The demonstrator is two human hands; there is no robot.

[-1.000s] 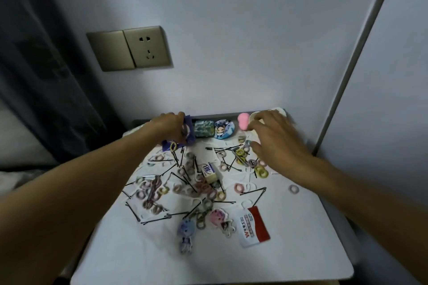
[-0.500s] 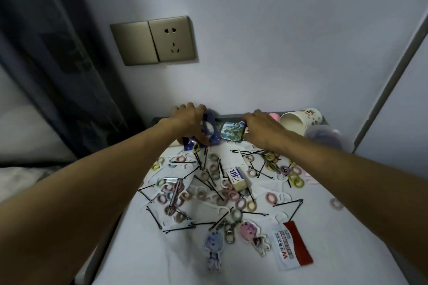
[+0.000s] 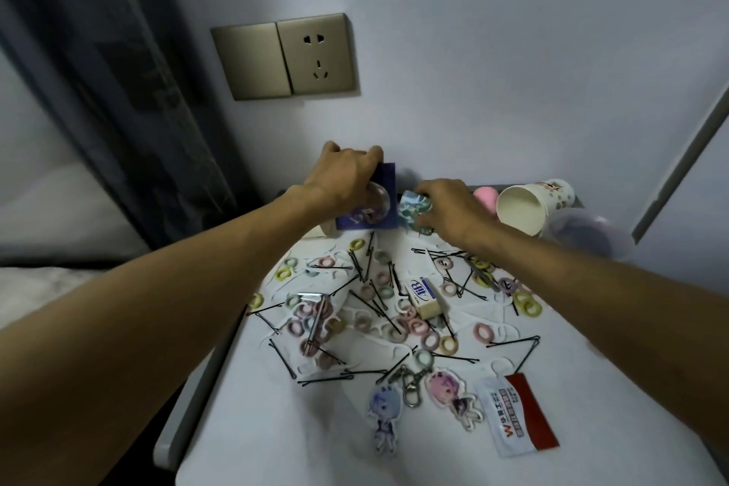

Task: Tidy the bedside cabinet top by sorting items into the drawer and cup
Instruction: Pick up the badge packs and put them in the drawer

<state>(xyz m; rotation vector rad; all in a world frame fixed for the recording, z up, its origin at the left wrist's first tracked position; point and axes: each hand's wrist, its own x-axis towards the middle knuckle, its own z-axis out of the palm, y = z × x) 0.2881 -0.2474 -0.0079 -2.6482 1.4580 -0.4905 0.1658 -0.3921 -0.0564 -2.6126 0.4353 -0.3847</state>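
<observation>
Left hand (image 3: 347, 178) gripped purple badge card (image 3: 376, 205) at back edge, fingers curled over it. Right hand (image 3: 445, 209) pinched teal badge (image 3: 412, 205) alongside. Cup (image 3: 524, 209) lay tipped back right, nothing visible inside. Hair ties (image 3: 528, 306), bobby pins (image 3: 513, 341), eraser (image 3: 426, 296) littered cabinet top (image 3: 591, 387): sorting barely begun. Drawer unseen.

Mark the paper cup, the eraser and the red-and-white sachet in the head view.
paper cup (image 3: 554, 191): head view, printed outer wall of the cup lying on its side.
eraser (image 3: 425, 296): head view, middle of its top face.
red-and-white sachet (image 3: 507, 412): head view, white printed part.
</observation>
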